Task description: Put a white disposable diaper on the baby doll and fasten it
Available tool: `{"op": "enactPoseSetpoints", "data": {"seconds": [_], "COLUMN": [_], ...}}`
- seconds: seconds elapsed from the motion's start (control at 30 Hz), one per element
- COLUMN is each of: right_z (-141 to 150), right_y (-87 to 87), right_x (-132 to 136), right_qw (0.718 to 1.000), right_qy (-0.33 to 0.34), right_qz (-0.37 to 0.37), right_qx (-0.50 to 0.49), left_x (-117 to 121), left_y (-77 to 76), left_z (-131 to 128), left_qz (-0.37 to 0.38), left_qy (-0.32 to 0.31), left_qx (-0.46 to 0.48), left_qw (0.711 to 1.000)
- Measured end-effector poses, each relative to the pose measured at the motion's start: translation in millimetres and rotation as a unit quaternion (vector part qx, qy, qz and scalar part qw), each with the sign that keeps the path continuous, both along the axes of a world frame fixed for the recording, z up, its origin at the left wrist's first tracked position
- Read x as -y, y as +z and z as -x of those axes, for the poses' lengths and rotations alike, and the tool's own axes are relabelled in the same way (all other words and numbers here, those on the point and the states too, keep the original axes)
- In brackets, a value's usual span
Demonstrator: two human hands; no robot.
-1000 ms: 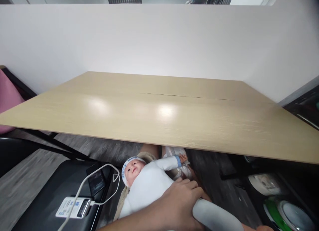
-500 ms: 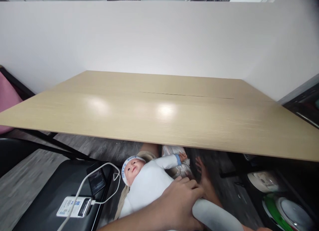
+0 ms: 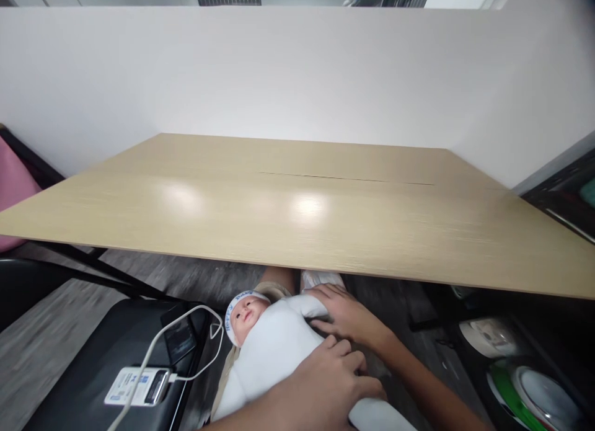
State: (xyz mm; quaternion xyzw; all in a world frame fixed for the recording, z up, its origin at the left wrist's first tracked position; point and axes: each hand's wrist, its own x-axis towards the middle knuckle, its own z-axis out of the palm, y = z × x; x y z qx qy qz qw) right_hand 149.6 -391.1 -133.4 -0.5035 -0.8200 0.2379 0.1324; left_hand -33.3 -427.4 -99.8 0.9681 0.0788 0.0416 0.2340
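Observation:
A baby doll (image 3: 274, 338) in a white outfit and a printed white headband lies face up across the lap, its head to the left. My left hand (image 3: 332, 378) comes in from the bottom, its bent fingers closed on the doll's lower body near the top of a white-clad leg. On the far side, my right hand (image 3: 346, 316) is around the doll's raised arm, thumb on the near side and fingers over the top. That hand hides the doll's cuff and hand. Part of the patterned cloth (image 3: 323, 279) shows beyond it.
A wooden table (image 3: 297, 226) juts out above the knees, with a white partition (image 3: 297, 71) behind. At left, a black stool (image 3: 93, 369) carries a phone (image 3: 179, 339), a power bank (image 3: 158, 387) and a white cable (image 3: 153, 347). Green and white containers (image 3: 525, 387) stand low at right.
My right hand has moved in from beyond the doll and taken hold of its arm, covering the doll's hand. My left hand keeps its hold, shifting slightly down and left with the doll's leg.

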Motion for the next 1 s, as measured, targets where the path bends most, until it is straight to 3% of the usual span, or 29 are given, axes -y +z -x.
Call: {"op": "enactPoseSetpoints", "data": {"seconds": [0.13, 0.3, 0.47, 0.67, 0.77, 0.87, 0.93, 1.0], "right_z": [37, 60, 60, 58, 55, 49, 43, 38], "right_y": [0.6, 18.2, 32.8, 30.7, 30.9, 34.3, 38.4, 43.8], "right_x": [-30, -34, -25, -13, -7, -1, 3, 6], "right_qw": [0.995, 0.991, 0.997, 0.999, 0.997, 0.993, 0.99, 0.986], "right_qy": [0.058, 0.094, 0.061, 0.006, -0.009, -0.037, -0.051, -0.053], "right_qz": [0.028, -0.013, -0.009, 0.001, 0.003, 0.0, -0.009, -0.018], "right_qx": [0.074, 0.09, 0.05, -0.033, -0.077, -0.109, -0.132, -0.158], "left_x": [4, 13, 24, 37, 39, 41, 43, 48], "left_y": [-11.3, -17.2, -10.6, -2.3, 4.9, 0.1, -12.9, -29.7], "left_z": [3, 5, 3, 11, 38, 84, 117, 145], "left_qz": [-0.036, -0.12, -0.207, -0.206, -0.108, -0.032, -0.036, -0.055], "left_qy": [0.033, 0.075, 0.093, 0.117, 0.119, 0.127, 0.191, 0.329], "left_qx": [0.006, 0.067, 0.071, 0.157, 0.206, 0.225, 0.276, 0.321], "left_qw": [0.999, 0.988, 0.971, 0.959, 0.965, 0.965, 0.941, 0.886]}}
